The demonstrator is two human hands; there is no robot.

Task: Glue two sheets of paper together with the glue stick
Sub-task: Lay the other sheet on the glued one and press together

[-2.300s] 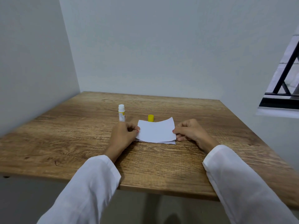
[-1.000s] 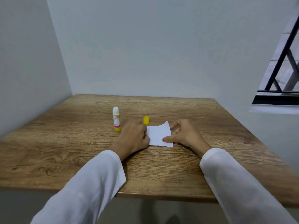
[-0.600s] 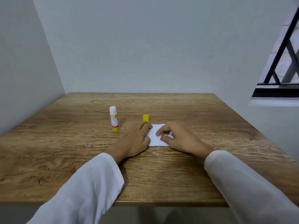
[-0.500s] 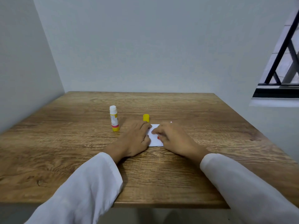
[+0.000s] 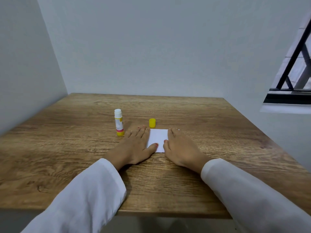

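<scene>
Two hands lie flat and spread, palms down, on one patch of white paper near the middle of the wooden counter. The left hand covers the paper's left edge and the right hand covers its right edge, so only a strip of white shows between them; whether one sheet or two lies there cannot be told. Neither hand grips anything. One glue stick stands upright and uncapped just left of the left hand's fingertips, white body with a yellow base. One yellow cap sits apart from it, just beyond the paper's far edge. Two white sleeves reach in from the near edge. Plain walls close the counter's left and far sides, and one barred window shows at the right.
</scene>
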